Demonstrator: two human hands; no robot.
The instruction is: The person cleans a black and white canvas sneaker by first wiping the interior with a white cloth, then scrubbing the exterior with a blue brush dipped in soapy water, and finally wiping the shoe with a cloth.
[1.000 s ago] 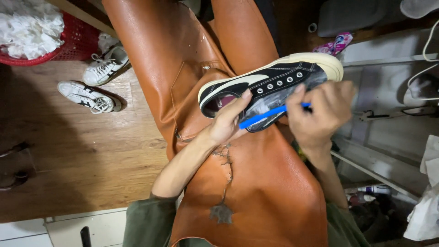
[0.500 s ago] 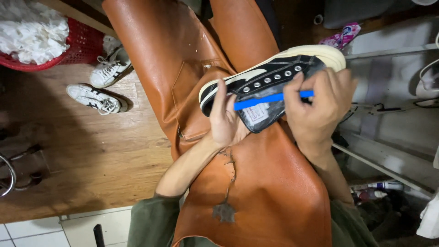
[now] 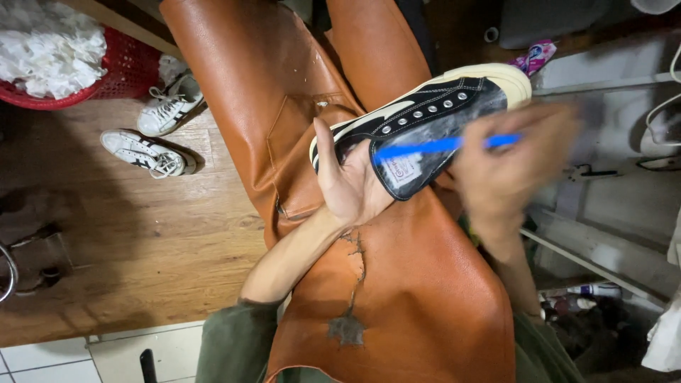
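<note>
A black sneaker (image 3: 433,106) with a cream sole and cream stripe lies on its side over my lap, toe to the right. My left hand (image 3: 347,181) holds it at the heel opening, fingers reaching into the collar. My right hand (image 3: 507,167), blurred by motion, grips a blue brush handle (image 3: 440,145) that lies across the shoe's pulled-out tongue (image 3: 411,167). A brown leather apron (image 3: 397,284), cracked at the middle, covers my legs under the shoe.
A pair of white sneakers (image 3: 152,138) lies on the wooden floor at the left. A red basket (image 3: 117,67) with white rags stands at the top left. White shelves (image 3: 603,234) with bottles and cloth are at the right. White tiles edge the bottom left.
My right hand has swept right with the blue brush and is now blurred. The shoe has tilted slightly, and my left hand's grip has shifted at the heel.
</note>
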